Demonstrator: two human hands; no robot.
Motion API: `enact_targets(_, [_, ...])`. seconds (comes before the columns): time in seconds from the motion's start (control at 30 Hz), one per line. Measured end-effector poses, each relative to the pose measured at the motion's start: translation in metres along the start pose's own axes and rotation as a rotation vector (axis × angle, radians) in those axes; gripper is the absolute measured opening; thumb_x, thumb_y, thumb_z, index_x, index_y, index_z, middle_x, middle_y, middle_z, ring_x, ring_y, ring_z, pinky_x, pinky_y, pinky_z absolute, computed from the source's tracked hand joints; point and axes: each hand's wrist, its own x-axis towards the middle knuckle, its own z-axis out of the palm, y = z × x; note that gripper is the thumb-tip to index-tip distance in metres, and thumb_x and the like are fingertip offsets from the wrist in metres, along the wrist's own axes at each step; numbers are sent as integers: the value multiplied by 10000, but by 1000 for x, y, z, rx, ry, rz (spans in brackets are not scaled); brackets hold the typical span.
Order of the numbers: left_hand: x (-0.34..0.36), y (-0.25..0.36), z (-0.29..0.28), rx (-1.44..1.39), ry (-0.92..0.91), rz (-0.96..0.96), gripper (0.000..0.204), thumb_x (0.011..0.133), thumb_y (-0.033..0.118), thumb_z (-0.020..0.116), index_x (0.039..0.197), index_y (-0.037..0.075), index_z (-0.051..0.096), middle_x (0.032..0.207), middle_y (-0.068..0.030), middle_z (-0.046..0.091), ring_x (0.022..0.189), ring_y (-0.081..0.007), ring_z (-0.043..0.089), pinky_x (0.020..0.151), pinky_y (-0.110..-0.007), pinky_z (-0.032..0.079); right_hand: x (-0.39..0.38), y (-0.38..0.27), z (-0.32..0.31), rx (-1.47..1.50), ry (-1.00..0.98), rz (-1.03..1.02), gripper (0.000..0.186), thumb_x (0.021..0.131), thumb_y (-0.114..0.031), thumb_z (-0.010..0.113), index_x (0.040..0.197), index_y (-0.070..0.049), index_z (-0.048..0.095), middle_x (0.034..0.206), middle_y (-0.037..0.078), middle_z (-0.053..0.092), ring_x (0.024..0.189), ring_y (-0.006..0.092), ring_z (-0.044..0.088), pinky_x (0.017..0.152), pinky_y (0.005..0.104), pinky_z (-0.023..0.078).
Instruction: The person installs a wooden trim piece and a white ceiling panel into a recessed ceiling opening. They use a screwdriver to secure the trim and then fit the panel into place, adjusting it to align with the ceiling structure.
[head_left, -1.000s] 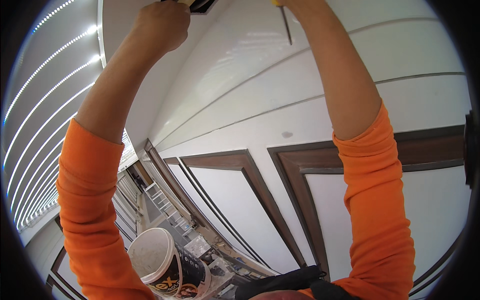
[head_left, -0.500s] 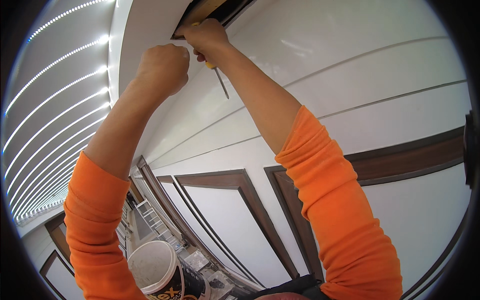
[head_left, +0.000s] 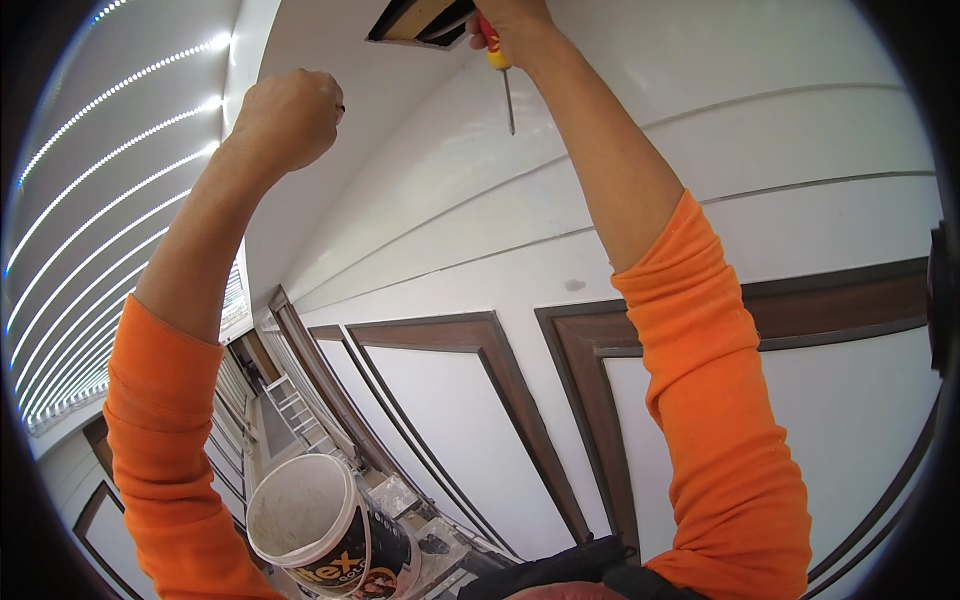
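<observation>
My right hand, cut off by the top edge, grips a screwdriver with a red and yellow handle. Its thin metal shaft points downward in front of the white wall. Just left of that hand is a rectangular opening in the white ceiling, with a strip of wood and something dark inside. My left hand is raised below and left of the opening, its fingers closed. A tiny dark bit shows at its right side; what it holds, if anything, I cannot make out.
A bucket with pale residue inside stands below on a cluttered platform. A ladder is farther down the corridor. Rows of lit strips run along the ceiling at left. Brown-framed panels line the wall.
My right hand has moved right, out of the ceiling opening, with the screwdriver. My left hand has shifted left and slightly up, farther from the opening. The view has shifted a little.
</observation>
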Motion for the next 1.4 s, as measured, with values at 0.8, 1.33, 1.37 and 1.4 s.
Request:
enact_targets(0.8, [-11,27,-2,-317,-215,54,195,932,137,628,1002,79,801,906,-112,768,881,-315,718,812,-433,565,-1,17,7,-273,92,-27,295,973,-260,652,910,21,586,581,100,535,415,195,482,363,358,358])
enact_targets(1.33, [-18,43,5,-371,-188,126,202,956,156,612,970,46,780,887,-88,763,827,-268,710,791,-400,554,-2,17,8,-215,64,-128,441,959,-293,684,1162,75,551,671,113,592,445,181,506,385,345,395])
enact_targets(1.37, [-19,44,4,-372,-155,141,198,953,146,612,935,32,772,844,-86,757,783,-257,705,768,-394,548,-3,18,6,-204,97,-111,434,956,-290,687,1158,73,562,668,108,590,446,178,506,386,342,396])
enact_targets(1.4, [-18,43,3,-381,-166,142,196,953,142,613,936,30,772,843,-87,757,784,-254,706,767,-392,548,-2,19,4,-189,131,-93,427,954,-287,691,1153,72,573,666,103,589,447,175,505,387,340,397])
